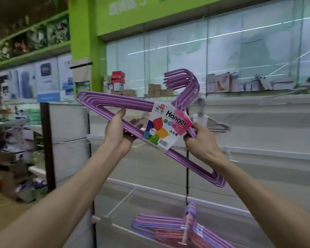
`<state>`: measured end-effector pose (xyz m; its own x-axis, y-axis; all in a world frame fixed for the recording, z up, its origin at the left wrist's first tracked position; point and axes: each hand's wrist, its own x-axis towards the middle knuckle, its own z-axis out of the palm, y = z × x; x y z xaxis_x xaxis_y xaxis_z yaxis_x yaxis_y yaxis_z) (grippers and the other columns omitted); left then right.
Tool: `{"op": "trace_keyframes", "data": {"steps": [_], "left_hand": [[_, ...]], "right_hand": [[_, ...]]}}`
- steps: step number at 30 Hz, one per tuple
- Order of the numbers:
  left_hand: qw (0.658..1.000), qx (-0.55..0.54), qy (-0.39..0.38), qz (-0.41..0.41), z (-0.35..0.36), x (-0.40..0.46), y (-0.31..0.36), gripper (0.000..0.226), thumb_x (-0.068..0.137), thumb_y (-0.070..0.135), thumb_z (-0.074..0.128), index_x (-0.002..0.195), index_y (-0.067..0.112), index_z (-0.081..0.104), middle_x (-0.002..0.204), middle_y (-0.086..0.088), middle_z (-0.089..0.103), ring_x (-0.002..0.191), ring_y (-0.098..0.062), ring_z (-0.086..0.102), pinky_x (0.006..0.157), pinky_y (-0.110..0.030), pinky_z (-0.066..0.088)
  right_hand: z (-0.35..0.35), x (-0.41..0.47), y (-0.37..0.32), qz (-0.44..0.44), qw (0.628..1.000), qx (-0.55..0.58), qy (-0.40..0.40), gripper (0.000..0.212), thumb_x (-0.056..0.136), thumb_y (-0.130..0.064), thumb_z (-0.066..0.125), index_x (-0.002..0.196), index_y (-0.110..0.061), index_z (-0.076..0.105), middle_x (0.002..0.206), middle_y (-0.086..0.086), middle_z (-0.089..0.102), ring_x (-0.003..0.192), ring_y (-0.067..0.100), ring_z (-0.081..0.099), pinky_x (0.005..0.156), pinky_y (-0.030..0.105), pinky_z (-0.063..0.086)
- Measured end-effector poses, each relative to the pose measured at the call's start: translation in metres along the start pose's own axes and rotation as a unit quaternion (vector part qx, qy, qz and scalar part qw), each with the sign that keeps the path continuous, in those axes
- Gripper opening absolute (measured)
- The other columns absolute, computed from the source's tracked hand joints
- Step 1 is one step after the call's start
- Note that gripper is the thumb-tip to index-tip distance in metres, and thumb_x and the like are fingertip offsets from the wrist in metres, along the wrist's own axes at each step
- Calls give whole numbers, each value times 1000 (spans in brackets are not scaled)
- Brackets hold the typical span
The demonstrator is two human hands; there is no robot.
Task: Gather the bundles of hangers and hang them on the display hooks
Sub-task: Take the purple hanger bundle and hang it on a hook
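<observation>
White slatted display wall (pixel 258 133) fills most of the view, and everything else is placed against it. Low against it, bundles of purple, pink and blue hangers (pixel 168 230) already hang from a hook near the bottom edge of the view — that part of the job looks done. Higher up on the wall, to the right of the raised bundle, a grey bundle of hangers (pixel 211 122) also hangs in place. Several white wire display hooks (pixel 122 201) jut out from the wall with nothing on them, so, as I judge it, more bundles are still to come.

Held up in front of the wall, tilted with its hook ends uppermost, is the purple hanger bundle (pixel 125 106), not yet on any hook. Its paper label (pixel 166 125) wraps the neck and reads "Hanger". The hook ends point toward the upper part of the wall — hanging this bundle seems to be the step in hand.

Left hand (pixel 119 133) grips the lower bar of the bundle, thumb over the front and fingers curled behind it. Right hand (pixel 199 140) pinches the bars just beside the label's right edge, fingers curled tight around them.
</observation>
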<state>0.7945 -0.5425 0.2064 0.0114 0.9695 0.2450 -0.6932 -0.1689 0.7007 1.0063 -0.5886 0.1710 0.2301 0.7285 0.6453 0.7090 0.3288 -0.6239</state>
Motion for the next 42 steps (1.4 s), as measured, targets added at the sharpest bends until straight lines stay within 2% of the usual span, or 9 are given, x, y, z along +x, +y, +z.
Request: {"op": "trace_keyframes", "data": {"steps": [5, 10, 17, 20, 24, 28, 33, 37, 42], "left_hand": [[999, 31, 32, 19, -75, 39, 53, 20, 96, 26, 61, 113, 18, 52, 124, -20, 53, 112, -44, 61, 95, -58, 52], [996, 52, 64, 42, -139, 75, 95, 12, 97, 20, 59, 105, 13, 54, 112, -17, 54, 98, -36, 63, 89, -53, 54], [991, 52, 96, 82, -206, 131, 139, 40, 96, 18, 58, 135, 12, 49, 120, -18, 56, 104, -38, 64, 68, -47, 59], [989, 57, 103, 95, -230, 158, 150, 44, 97, 18, 58, 138, 10, 48, 113, -16, 57, 95, -34, 66, 74, -49, 59], [984, 69, 122, 107, -261, 201, 158, 23, 97, 17, 56, 119, 10, 52, 107, -15, 56, 94, -33, 66, 90, -54, 55], [981, 70, 141, 109, -286, 252, 170, 12, 98, 17, 56, 107, 9, 54, 125, -21, 54, 111, -42, 61, 96, -60, 49], [980, 82, 144, 110, -308, 312, 178, 8, 98, 17, 56, 97, 9, 54, 106, -16, 50, 120, -39, 56, 95, -57, 50], [979, 82, 144, 119, -323, 347, 178, 9, 97, 15, 56, 90, 11, 53, 84, -9, 46, 99, -30, 54, 93, -56, 51], [980, 106, 117, 121, -339, 392, 179, 6, 96, 15, 56, 98, 11, 52, 101, -14, 44, 106, -36, 54, 85, -60, 54]], "right_hand": [[92, 22, -34, -11, 1000, 16, -15, 19, 83, -14, 51, 96, -26, 59, 83, -3, 63, 71, 17, 58, 60, 30, 43], [174, 44, -64, -26, 997, 42, -51, 24, 82, -12, 52, 100, -24, 61, 84, -6, 64, 70, 14, 57, 57, 26, 38], [265, 87, -96, -41, 992, 74, -94, 26, 83, -11, 53, 106, -17, 62, 87, 4, 65, 70, 17, 57, 58, 29, 43], [305, 109, -100, -41, 989, 86, -109, 30, 82, -13, 53, 110, -19, 62, 90, 6, 67, 75, 24, 61, 66, 36, 53], [362, 142, -102, -45, 987, 99, -120, 39, 75, -23, 51, 113, -25, 62, 92, 5, 68, 81, 30, 64, 79, 49, 57], [413, 185, -103, -46, 985, 98, -137, 36, 74, -22, 51, 107, -23, 62, 90, 4, 68, 80, 30, 63, 82, 49, 56], [463, 243, -96, -54, 984, 86, -150, 32, 76, -16, 52, 105, -24, 64, 88, 4, 69, 80, 30, 63, 81, 47, 56], [495, 272, -87, -67, 984, 80, -146, 31, 75, -15, 52, 102, -25, 65, 85, 3, 69, 77, 31, 64, 78, 50, 57], [521, 297, -78, -70, 986, 68, -133, 28, 79, -17, 52, 102, -27, 65, 87, 3, 70, 78, 32, 64, 78, 52, 57]]}}
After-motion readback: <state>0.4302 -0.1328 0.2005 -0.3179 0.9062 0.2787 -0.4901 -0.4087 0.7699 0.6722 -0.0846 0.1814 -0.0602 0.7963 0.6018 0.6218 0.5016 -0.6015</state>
